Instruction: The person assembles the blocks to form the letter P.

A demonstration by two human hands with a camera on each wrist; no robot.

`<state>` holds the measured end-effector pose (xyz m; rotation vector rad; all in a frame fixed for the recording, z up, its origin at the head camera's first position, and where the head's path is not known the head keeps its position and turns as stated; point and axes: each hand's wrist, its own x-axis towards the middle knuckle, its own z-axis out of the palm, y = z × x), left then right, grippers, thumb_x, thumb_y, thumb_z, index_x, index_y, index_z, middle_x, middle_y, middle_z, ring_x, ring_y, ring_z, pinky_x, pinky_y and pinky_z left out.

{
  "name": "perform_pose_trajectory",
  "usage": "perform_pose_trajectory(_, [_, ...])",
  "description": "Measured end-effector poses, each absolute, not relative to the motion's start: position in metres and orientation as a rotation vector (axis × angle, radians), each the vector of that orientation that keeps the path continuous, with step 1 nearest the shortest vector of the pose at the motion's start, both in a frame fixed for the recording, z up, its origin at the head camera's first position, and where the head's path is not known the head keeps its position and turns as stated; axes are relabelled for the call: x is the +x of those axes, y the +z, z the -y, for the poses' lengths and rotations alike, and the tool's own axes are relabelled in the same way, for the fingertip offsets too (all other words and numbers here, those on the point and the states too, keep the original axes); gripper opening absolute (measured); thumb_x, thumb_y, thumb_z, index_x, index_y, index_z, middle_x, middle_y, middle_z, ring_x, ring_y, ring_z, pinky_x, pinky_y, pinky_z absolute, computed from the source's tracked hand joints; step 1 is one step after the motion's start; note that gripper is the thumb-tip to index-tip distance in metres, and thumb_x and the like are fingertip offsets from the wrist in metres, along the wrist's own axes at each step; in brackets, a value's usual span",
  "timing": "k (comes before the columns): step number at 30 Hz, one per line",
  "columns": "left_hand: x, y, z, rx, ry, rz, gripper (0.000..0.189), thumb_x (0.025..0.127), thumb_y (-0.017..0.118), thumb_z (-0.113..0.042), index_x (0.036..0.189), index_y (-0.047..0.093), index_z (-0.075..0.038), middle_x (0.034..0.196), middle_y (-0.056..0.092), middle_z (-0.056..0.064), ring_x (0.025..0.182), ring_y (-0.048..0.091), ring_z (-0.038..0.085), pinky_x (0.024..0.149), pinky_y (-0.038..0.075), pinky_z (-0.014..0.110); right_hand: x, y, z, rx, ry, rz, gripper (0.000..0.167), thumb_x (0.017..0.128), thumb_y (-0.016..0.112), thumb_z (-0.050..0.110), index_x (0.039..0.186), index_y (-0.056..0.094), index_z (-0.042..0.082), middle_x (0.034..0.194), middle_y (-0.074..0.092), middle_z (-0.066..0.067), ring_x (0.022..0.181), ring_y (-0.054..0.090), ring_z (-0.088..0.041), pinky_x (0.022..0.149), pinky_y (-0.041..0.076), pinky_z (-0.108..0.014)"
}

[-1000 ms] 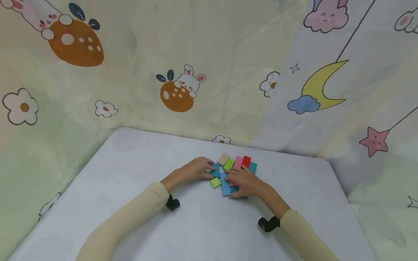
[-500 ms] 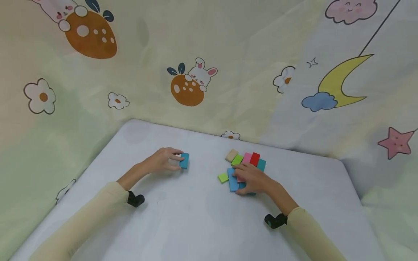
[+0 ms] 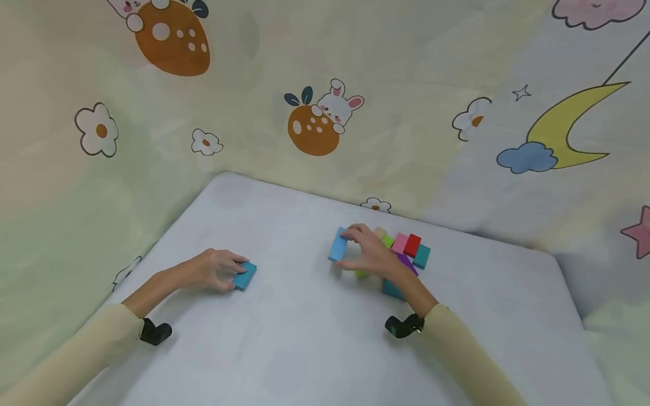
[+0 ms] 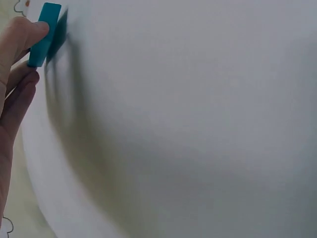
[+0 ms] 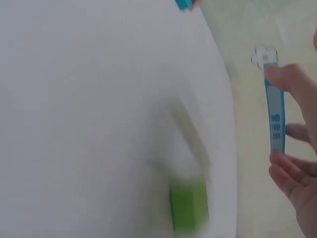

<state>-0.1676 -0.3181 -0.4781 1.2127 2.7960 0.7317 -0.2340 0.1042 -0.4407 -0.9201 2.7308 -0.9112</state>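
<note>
Pale cartoon-printed fabric point(image 3: 396, 135) is rising behind a white surface point(image 3: 294, 338). Left of centre, a teal-blue rectangular block point(image 3: 246, 277) is sitting in the left hand's point(image 3: 213, 269) narrow grip, pinched between thumb and fingers. Nearer the middle, the right hand point(image 3: 373, 252) is pinching a longer light-blue rectangular block point(image 3: 337, 247) above the surface, digits pressing near opposite ends. Only the right wrist view is showing small printed marks on that block; only the head view is showing a red rectangular block point(image 3: 413, 245) and a purple block point(image 3: 407, 263) beside the right hand. Both forearms, in cream sleeves point(image 3: 76, 355), are slanting in from the near side.
</note>
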Motion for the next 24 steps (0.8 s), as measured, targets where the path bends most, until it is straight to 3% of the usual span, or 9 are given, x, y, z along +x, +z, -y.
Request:
perform_pose_trajectory(4, [-0.160,-0.479,0.324,1.165,0.703,-2.779,0.037,0.076,0.081,-0.014,0.112,0.073,-0.010,0.126,0.066,0.012,0.113,0.064,0.029,0.091,0.056,0.037,-0.232,-0.444,-0.041,-0.913,-1.010,-2.695,0.065,0.078,0.079,0.039,0.131,0.056,0.009,0.136,0.048,-0.016,0.116,0.059,-0.031,0.094,0.054,-0.043])
perform_pose_trajectory(11, [-0.152,-0.481,0.322,1.161,0.632,-2.807,0.040,0.081,0.077,-0.014,0.119,0.070,-0.006,0.131,0.062,0.015,0.116,0.060,0.031,0.091,0.055,0.042,-0.233,-0.455,0.048,-0.965,-0.907,-2.655,0.067,0.079,0.077,0.041,0.134,0.056,0.007,0.135,0.049,-0.019,0.118,0.053,-0.028,0.099,0.052,-0.040])
perform_pose_trajectory(16, [-0.151,-0.483,0.320,1.228,0.616,-2.835,0.041,0.079,0.077,-0.010,0.118,0.068,0.000,0.129,0.063,0.020,0.111,0.062,0.031,0.086,0.056,0.039,-0.231,-0.466,0.074,-1.011,-0.810,-2.654,0.066,0.082,0.075,0.042,0.134,0.056,0.006,0.136,0.050,-0.020,0.118,0.054,-0.027,0.098,0.051,-0.038])
perform_pose_trajectory(24, [-0.145,-0.481,0.319,1.092,0.654,-2.801,0.042,0.082,0.073,-0.008,0.121,0.062,0.005,0.135,0.057,0.023,0.113,0.060,0.030,0.088,0.056,0.037,-0.225,-0.472,0.089,-1.033,-0.747,-2.670,0.063,0.083,0.075,0.040,0.133,0.057,0.006,0.134,0.051,-0.020,0.113,0.055,-0.025,0.093,0.053,-0.035])
